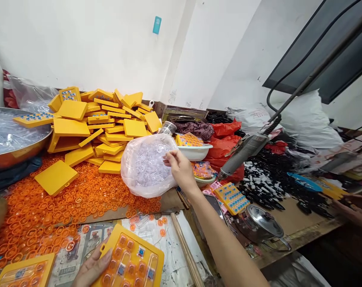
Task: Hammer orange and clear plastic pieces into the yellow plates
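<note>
My left hand (pixel 93 268) grips the left edge of a yellow keypad panel (pixel 159 258), tilted at the bottom of the view. Translucent orange keycaps (pixel 131 268) and long clear keycaps (pixel 124 261) sit on it, and one blue-and-white switch (pixel 141 251) shows uncovered near its top. Reaching forward, my right hand (pixel 181 167) is over the right side of a plastic bag (pixel 129 181) full of small clear pieces (pixel 151 165). Its fingers are pinched together; what they hold, if anything, is too small to make out. Another keypad panel (pixel 46 261) lies at the lower left.
Loose orange keycaps (pixel 88 191) cover the left of the table. Yellow cases (pixel 73 109) are piled behind them. A metal basin (pixel 34 149) stands far left. A grey power tool (pixel 243 155) hangs right, above a lidded pot (pixel 263 223). Another person's hand (pixel 354 211) shows at far right.
</note>
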Action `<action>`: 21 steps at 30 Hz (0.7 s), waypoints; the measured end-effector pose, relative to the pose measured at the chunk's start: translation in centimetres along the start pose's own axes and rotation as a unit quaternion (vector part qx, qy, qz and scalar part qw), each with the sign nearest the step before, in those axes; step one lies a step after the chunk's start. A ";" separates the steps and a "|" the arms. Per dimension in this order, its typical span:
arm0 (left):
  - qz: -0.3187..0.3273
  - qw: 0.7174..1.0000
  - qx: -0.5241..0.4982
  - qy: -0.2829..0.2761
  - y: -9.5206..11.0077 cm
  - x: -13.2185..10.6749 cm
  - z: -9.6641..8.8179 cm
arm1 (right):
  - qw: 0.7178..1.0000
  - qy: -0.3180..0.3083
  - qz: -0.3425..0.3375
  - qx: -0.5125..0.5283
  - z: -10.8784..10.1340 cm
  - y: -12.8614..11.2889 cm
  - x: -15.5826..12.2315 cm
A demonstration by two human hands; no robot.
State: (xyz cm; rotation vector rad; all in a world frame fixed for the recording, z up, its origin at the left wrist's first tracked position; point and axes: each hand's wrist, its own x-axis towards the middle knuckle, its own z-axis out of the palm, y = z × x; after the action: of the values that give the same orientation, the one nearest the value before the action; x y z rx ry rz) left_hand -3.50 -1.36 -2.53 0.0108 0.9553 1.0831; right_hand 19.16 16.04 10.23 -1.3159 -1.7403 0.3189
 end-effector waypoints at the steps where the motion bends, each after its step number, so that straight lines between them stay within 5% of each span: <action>1: -0.003 1.000 0.002 -0.009 0.1 -0.2 0.4 | 1.000 0.012 0.006 0.026 -0.2 -0.6 -1.1; 3: -0.009 0.999 0.023 -0.036 0.5 -0.5 1.0 | 0.997 0.008 0.012 0.069 -0.4 -2.0 -4.4; 6: -0.011 0.995 0.069 -0.074 1.0 -0.9 1.4 | 0.989 -0.082 0.026 0.121 0.3 -3.3 -10.6; 10: -0.006 0.986 0.109 -0.124 1.3 -1.3 1.8 | 0.951 -0.165 0.149 0.215 2.3 -3.1 -16.8; 16: 0.008 0.977 0.160 -0.143 1.2 -1.6 1.9 | 0.938 -0.161 0.211 0.222 1.9 -2.9 -19.0; 21: 0.014 0.978 0.147 -0.150 1.3 -1.6 1.4 | 0.920 -0.244 0.216 0.219 1.2 -3.6 -19.8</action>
State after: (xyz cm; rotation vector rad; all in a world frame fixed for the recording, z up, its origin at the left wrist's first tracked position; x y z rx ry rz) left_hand -3.77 -1.35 -0.03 0.4205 0.8342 0.9249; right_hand 16.44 -2.19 2.03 -1.3367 -1.6056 1.3064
